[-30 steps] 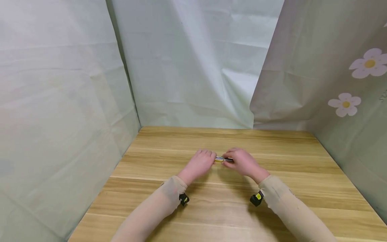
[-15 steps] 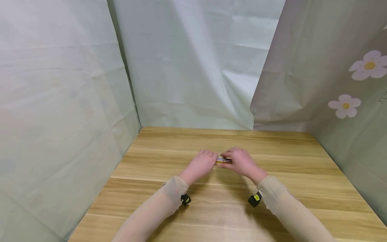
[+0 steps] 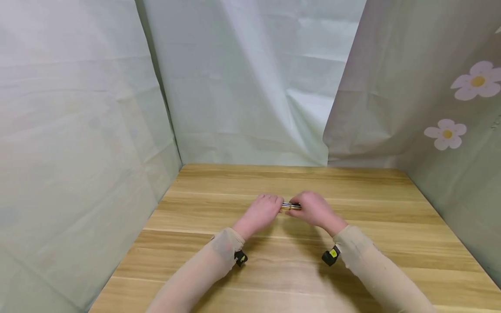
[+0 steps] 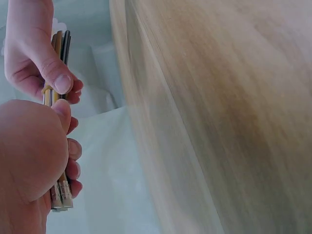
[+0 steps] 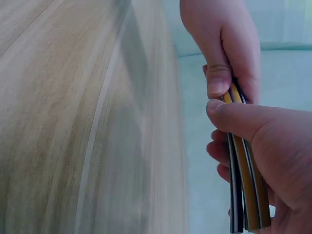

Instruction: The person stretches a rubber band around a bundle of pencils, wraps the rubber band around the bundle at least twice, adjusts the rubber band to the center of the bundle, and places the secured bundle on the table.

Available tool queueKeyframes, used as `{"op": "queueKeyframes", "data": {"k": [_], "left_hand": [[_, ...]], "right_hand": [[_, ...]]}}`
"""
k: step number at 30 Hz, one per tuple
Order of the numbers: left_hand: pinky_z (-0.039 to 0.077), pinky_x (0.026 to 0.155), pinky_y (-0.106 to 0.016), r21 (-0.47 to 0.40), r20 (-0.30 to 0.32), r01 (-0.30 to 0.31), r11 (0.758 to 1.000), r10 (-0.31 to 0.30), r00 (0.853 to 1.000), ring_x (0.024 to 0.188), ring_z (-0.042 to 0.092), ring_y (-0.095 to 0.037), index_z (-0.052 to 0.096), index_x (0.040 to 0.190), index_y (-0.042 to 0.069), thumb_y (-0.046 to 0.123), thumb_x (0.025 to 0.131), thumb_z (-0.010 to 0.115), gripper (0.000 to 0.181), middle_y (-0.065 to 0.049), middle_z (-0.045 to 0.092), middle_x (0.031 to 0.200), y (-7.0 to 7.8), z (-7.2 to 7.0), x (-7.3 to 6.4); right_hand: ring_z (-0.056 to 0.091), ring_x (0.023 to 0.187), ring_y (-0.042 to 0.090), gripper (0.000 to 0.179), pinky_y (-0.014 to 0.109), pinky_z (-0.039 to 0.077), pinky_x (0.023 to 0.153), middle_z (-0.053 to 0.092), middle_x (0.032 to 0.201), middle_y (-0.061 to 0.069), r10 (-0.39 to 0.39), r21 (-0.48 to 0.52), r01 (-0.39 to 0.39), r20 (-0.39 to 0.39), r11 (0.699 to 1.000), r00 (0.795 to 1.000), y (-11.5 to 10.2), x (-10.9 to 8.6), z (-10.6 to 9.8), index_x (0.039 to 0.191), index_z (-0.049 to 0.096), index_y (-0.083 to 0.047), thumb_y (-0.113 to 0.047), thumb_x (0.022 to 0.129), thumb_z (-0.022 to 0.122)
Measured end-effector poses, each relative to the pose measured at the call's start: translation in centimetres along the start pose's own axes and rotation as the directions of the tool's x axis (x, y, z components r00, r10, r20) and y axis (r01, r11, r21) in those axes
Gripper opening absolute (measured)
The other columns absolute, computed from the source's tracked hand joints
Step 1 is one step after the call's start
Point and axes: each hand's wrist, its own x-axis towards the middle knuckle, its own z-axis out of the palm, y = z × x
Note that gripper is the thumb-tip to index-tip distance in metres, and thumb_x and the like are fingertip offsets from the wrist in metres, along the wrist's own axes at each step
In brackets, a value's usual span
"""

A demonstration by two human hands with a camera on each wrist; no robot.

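Note:
A thin bundle of black and yellow pencils is held level over the table between two hands. My left hand wraps its fingers round the end with metal ferrules, which pokes out below the palm in the left wrist view. My right hand pinches the bundle near its middle with thumb and fingers. A yellowish band circles the pencils beside the right thumb, partly hidden by the fingers. In the right wrist view the flat pencil ends stick out under the right palm.
Beneath the hands lies a wood-grain table. Pale sheets hang along its back and sides, the right one printed with white flowers. Small black cameras sit on both wrists.
The hands have drawn slightly closer along the bundle. My right fingers loosened and spread a little half a second ago and are now closed on the pencils again.

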Motion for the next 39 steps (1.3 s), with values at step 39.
{"op": "queueKeyframes", "data": {"k": [39], "left_hand": [[0.054,0.084,-0.034,-0.077,0.055,0.028,0.997,-0.024,0.998,0.098,0.068,-0.019,0.064,0.112,0.01,0.03,0.109,0.064,0.02,-0.002,0.07,0.104,-0.64,0.36,0.0]], "right_hand": [[0.067,0.083,0.016,0.018,0.04,0.053,0.077,0.073,0.085,-0.015,0.034,0.038,-0.035,0.02,0.999,0.999,0.68,-0.08,-0.59,0.098,0.083,-0.018,-0.028,0.085,0.092]]}}
